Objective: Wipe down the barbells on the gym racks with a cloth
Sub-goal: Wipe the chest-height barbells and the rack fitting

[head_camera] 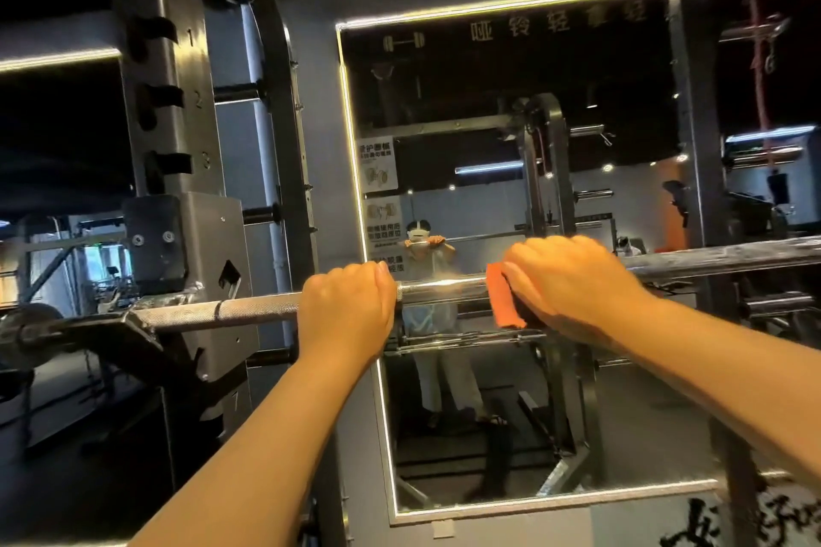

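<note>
A steel barbell (231, 310) runs across the view at chest height, resting on the left rack's hook. My left hand (348, 312) grips the bar just right of its knurled part. My right hand (571, 280) wraps an orange cloth (502, 297) round the bar further right, fingers curled over the top. A short shiny stretch of bar shows between the two hands. The bar's right part passes out of frame past the right upright.
The left rack upright (173, 102) with numbered slots stands close at the left, with a dark weight plate (26, 335) on the bar's left end. A lit wall mirror (511, 235) straight ahead reflects a person at the bar. The right upright (702, 102) stands at the right.
</note>
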The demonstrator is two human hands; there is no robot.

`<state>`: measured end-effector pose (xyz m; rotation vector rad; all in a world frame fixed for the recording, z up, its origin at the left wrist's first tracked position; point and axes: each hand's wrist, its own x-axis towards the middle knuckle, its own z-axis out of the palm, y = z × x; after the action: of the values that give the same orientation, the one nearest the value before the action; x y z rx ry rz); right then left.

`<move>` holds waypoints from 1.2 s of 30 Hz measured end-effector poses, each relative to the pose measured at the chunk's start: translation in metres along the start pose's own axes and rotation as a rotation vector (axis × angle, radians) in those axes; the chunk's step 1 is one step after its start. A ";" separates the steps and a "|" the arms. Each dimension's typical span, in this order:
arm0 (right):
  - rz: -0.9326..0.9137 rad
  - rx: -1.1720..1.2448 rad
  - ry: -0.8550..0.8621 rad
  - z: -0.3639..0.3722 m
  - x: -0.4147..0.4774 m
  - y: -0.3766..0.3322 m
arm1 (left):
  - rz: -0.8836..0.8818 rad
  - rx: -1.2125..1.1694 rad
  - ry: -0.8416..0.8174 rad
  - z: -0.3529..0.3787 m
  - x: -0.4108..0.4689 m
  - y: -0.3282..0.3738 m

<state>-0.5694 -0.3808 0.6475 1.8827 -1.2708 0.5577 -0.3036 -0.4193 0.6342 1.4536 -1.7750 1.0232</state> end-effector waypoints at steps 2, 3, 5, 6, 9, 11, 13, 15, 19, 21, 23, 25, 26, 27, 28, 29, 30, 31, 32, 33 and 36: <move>0.069 -0.098 -0.119 -0.008 0.011 -0.002 | -0.001 0.017 0.006 -0.003 0.000 0.003; 0.117 -0.146 -0.171 -0.010 0.016 -0.009 | 0.004 0.030 -0.006 -0.006 0.000 0.006; 0.251 -0.109 -0.197 -0.011 0.024 -0.026 | 0.009 0.061 -0.079 -0.014 0.002 0.011; 0.304 -0.075 -0.166 -0.009 0.025 -0.033 | 0.009 0.060 -0.122 -0.018 0.005 0.015; 0.264 -0.042 0.085 0.010 0.015 -0.044 | 0.078 0.051 -0.177 -0.023 0.012 0.037; 0.201 -0.012 0.173 0.021 0.000 -0.045 | 0.126 0.032 -0.190 -0.023 0.014 0.052; 0.088 0.016 0.167 0.022 -0.010 -0.032 | 0.125 0.016 -0.162 -0.020 0.015 0.054; 0.021 0.043 0.069 0.013 -0.012 -0.014 | 0.134 0.035 -0.101 -0.017 0.013 0.051; 0.093 -0.014 -0.081 -0.004 0.003 -0.008 | 0.134 0.013 -0.077 -0.015 0.011 0.049; 0.182 -0.092 -0.183 -0.009 0.022 -0.021 | 0.110 0.018 -0.065 -0.015 0.012 0.051; 0.280 -0.066 -0.234 -0.011 0.033 -0.035 | 0.083 0.012 -0.057 -0.017 0.011 0.053; 0.259 -0.035 -0.080 0.000 0.026 -0.040 | 0.099 0.041 -0.069 -0.019 0.010 0.054; 0.224 -0.025 0.043 0.009 0.017 -0.040 | 0.107 0.050 -0.076 -0.020 0.009 0.055; 0.186 0.000 0.135 0.018 0.005 -0.037 | 0.112 0.050 -0.078 -0.020 0.009 0.054; 0.137 0.019 0.213 0.026 -0.007 -0.033 | 0.112 0.043 -0.077 -0.019 0.009 0.053; 0.085 0.017 0.250 0.032 -0.017 -0.026 | 0.109 0.033 -0.076 -0.018 0.009 0.052; 0.036 -0.005 0.241 0.035 -0.024 -0.018 | 0.115 0.033 -0.077 -0.018 0.009 0.051; -0.003 -0.026 0.222 0.035 -0.029 -0.008 | 0.137 0.051 -0.077 -0.017 0.008 0.050; -0.021 -0.024 0.182 0.031 -0.030 0.002 | 0.165 0.075 -0.078 -0.017 0.008 0.050; -0.017 -0.015 0.141 0.025 -0.030 0.010 | 0.187 0.093 -0.077 -0.017 0.007 0.049; 0.102 -0.028 0.028 0.003 -0.022 0.015 | 0.191 0.089 -0.070 -0.021 0.006 0.049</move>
<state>-0.5922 -0.3737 0.6354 1.7890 -1.3557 0.6144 -0.3532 -0.3994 0.6414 1.4083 -1.9709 1.1733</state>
